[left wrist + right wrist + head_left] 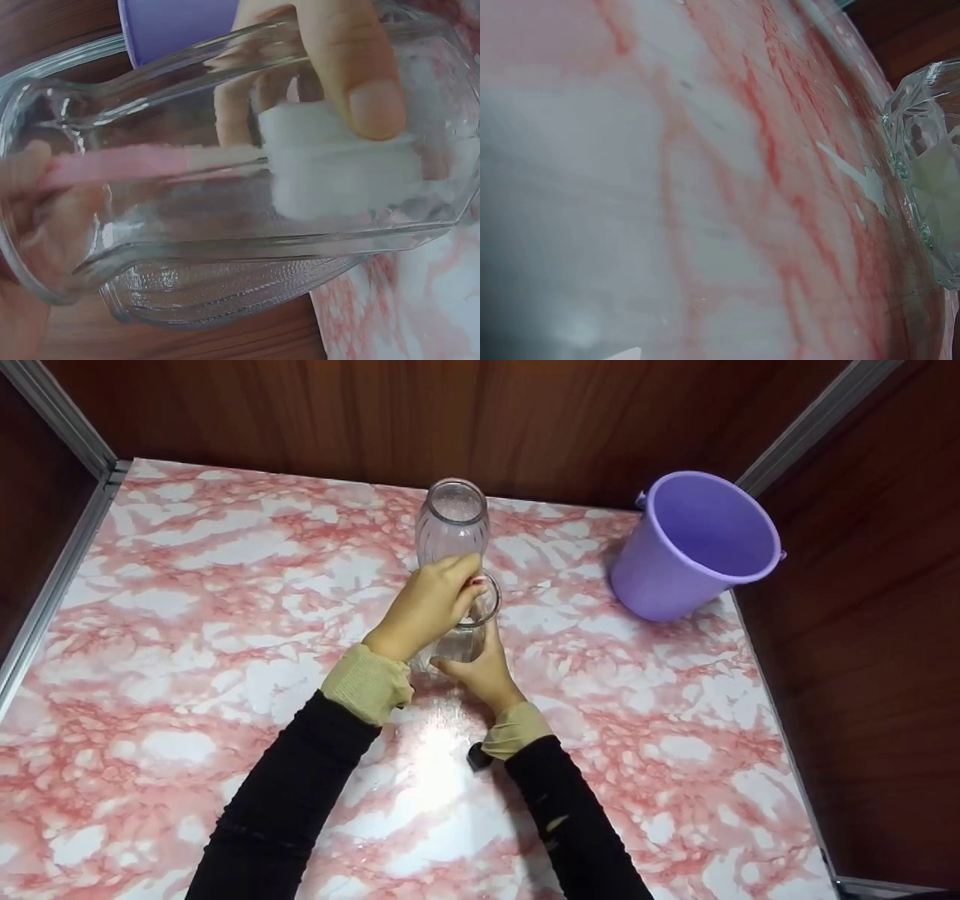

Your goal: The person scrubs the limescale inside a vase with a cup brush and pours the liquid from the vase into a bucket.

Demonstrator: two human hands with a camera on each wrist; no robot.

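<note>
- A clear glass jar (459, 643) is held between the two hands, in front of the person.
- The jar's body is gripped by the right hand (489, 671), with the thumb laid on one side and fingers seen through the glass on the other.
- A pink handle (120, 166) is pinched at the jar's mouth by the left hand (427, 604).
- The handle is directed down the jar's neck, and its white sponge head (345, 165) is enclosed in the lower part, level with the right thumb.
- A second glass jar (452, 538) is stood upright just beyond the left hand.
- A purple bucket (660, 577) is placed to the right, well apart from both hands, on the marbled tabletop (172, 675).
</note>
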